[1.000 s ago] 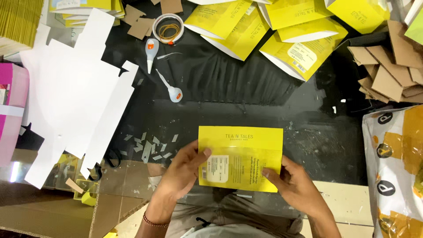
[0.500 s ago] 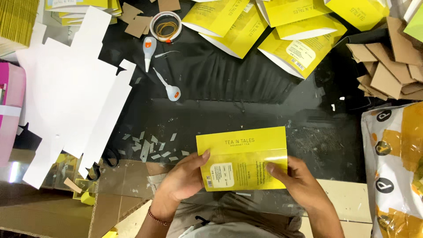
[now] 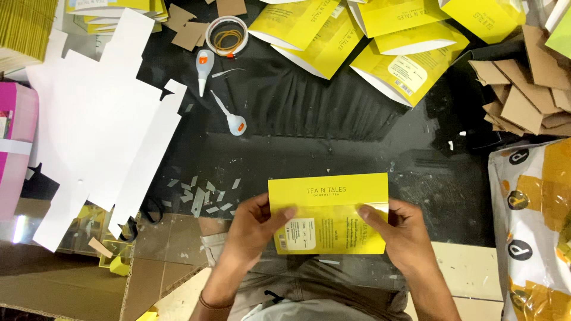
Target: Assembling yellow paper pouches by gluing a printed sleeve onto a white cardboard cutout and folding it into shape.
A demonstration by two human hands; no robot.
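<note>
I hold a flat yellow carton point(image 3: 329, 205) with a white label patch over my lap, at the near edge of the black-covered table point(image 3: 309, 148). My left hand point(image 3: 256, 229) grips its left side, thumb lying across the front near the label. My right hand point(image 3: 397, 232) grips the lower right side, thumb pressed on a folded yellow flap. The upper panel of the carton stands clear of both hands.
Several folded yellow cartons point(image 3: 357, 35) lie at the far edge. A tape roll point(image 3: 226, 35), a white glue bottle point(image 3: 204, 68) and a small white tool point(image 3: 233, 119) sit left of centre. White die-cut sheets point(image 3: 101, 119) lie left, brown card pieces point(image 3: 523, 95) right, a printed bag point(image 3: 535, 226) near right.
The carton has shifted slightly up and been refolded: a plain yellow panel now shows on top, and my right thumb has moved onto the lower flap.
</note>
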